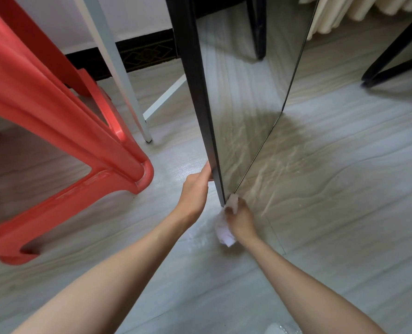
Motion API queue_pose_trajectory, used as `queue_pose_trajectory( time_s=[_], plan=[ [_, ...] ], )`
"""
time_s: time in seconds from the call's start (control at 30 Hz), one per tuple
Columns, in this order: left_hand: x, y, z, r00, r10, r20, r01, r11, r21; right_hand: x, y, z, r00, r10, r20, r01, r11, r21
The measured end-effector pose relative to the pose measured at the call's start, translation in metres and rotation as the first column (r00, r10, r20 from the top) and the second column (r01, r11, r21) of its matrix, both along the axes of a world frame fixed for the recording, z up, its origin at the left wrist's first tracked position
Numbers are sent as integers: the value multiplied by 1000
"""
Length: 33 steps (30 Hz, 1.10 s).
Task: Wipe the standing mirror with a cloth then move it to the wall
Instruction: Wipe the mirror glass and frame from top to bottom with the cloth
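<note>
- The mirror (243, 88) stands upright on the floor (332, 189), its black frame edge facing the camera and its glass reflecting the floor's pale wood grain.
- The left hand (195, 189) grips the frame's outer edge low down, thumb against the near side, the other fingers hidden behind the frame.
- The right hand (240, 219) holds a crumpled white cloth (225, 231), fingers curled round it, and presses its upper end against the mirror's bottom near corner, just above the floor.
- The rest of the cloth hangs below the hand, close to the floor; whether it touches cannot be told.
- A red plastic stool (55, 121) stands to the left of the mirror, near but apart from it.
- A white metal leg (118, 68) slants down between stool and mirror.
- Black furniture legs (392, 56) stand at the far right, and a cream curtain (344, 10) hangs behind the mirror.
</note>
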<state>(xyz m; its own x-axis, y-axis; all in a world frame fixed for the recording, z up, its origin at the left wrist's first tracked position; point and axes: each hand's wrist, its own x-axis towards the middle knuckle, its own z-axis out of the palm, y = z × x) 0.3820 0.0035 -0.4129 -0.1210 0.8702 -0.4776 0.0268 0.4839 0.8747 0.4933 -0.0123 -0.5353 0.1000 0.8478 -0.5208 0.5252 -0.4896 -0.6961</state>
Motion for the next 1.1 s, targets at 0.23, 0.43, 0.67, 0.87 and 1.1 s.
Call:
queue_pose_trajectory(
  time_s=[0.23,0.43,0.67,0.87,1.1],
  plan=[
    [2,6,4,1000,-15,10,15,1000,24,-2,34,79,945,-232,-232,325,748,578],
    [6,-5,-6,999,23,-37,-17,989,149,-11,42,47,959,-226,-169,271,907,323],
    [7,-39,-16,780,-95,-618,364,873,326,15,37,31,952,-307,-10,303,935,186],
    [-3,-50,-26,392,-81,-916,556,814,166,-5,53,54,952,-200,-232,294,806,513],
    [-15,-53,-37,102,-100,-990,717,698,3,27,45,21,995,93,-17,-94,994,-53]
  ],
)
